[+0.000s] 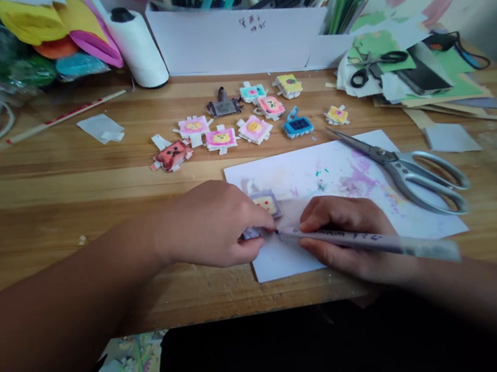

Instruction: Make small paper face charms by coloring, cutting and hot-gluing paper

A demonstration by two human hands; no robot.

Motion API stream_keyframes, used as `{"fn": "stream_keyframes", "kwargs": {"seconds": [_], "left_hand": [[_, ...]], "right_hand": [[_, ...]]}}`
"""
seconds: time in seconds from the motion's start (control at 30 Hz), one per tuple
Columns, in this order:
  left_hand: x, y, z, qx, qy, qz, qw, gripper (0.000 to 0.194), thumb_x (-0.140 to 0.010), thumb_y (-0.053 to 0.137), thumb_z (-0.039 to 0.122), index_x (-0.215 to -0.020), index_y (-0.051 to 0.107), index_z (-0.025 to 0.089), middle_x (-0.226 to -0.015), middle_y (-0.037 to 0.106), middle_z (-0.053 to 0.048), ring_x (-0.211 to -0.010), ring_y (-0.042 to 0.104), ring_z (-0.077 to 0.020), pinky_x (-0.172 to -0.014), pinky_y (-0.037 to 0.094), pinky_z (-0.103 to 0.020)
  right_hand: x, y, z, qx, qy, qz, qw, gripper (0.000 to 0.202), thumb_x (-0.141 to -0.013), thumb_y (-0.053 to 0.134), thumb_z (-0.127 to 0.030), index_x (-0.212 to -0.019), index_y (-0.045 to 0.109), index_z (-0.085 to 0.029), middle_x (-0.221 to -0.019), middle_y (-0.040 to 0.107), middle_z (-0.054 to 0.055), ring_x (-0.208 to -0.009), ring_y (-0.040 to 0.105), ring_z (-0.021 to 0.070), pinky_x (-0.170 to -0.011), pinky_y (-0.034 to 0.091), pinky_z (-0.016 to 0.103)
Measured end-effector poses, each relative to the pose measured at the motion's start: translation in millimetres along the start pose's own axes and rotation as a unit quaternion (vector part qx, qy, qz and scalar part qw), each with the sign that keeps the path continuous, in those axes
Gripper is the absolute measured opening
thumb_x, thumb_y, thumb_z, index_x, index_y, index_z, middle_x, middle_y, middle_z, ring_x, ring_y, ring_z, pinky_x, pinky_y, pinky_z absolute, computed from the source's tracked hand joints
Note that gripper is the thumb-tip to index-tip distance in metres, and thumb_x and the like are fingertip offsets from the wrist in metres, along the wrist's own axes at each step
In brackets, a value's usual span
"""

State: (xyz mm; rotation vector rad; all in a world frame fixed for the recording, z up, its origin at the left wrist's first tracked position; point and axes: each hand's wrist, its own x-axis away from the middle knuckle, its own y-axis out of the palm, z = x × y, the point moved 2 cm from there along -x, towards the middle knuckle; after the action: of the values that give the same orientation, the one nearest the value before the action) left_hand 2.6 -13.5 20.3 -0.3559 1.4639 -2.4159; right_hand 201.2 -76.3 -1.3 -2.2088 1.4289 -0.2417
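Note:
My left hand point(212, 224) is closed, pinching a small purple paper piece point(252, 233) that its fingers mostly cover. Right beside those fingertips lies a small card with a purple border and red dots point(267, 204); whether it is joined to the pinched piece I cannot tell. My right hand point(353, 232) grips a pale purple marker point(373, 241), its dark tip pointing left, close to the pinched piece. Beneath both hands is a white sheet of paper point(294, 171) with purple and green colour stains. Open-bladed silver scissors point(391, 164) rest across its right side.
Several small coloured paper figures point(221, 139) lie beyond the sheet. A white pen box point(231, 35) and a white thread spool point(142, 51) stand at the back. Black-handled scissors point(372, 66) lie on papers at the right. A thin stick point(68, 117) is at the left.

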Motion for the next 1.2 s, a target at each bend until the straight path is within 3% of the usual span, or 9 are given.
{"fn": "stream_keyframes", "kwargs": {"seconds": [0.57, 1.2], "left_hand": [[-1.0, 0.3, -1.0, -0.004, -0.007, -0.013, 1.0, 0.015, -0.078, 0.056, 0.021, -0.078, 0.07, 0.025, -0.064, 0.067, 0.002, -0.056, 0.059, -0.0134, -0.054, 0.036, -0.024], [-1.4, -1.4, 1.0, -0.014, -0.015, -0.029, 0.999, 0.014, -0.079, 0.055, 0.022, -0.078, 0.069, 0.024, -0.065, 0.067, 0.002, -0.057, 0.059, -0.013, -0.056, 0.036, -0.023]], "right_hand": [[-0.3, -2.8, -0.5, -0.002, 0.015, 0.008, 1.0, 0.008, -0.081, 0.061, -0.02, -0.076, 0.056, -0.022, -0.072, 0.063, 0.002, -0.061, 0.058, 0.0151, -0.054, 0.045, 0.029], [0.8, -1.1, -0.9, 0.015, -0.022, 0.006, 1.0, 0.006, -0.081, 0.062, -0.019, -0.079, 0.057, -0.019, -0.074, 0.064, 0.003, -0.061, 0.057, 0.0131, -0.054, 0.045, 0.025]]}}
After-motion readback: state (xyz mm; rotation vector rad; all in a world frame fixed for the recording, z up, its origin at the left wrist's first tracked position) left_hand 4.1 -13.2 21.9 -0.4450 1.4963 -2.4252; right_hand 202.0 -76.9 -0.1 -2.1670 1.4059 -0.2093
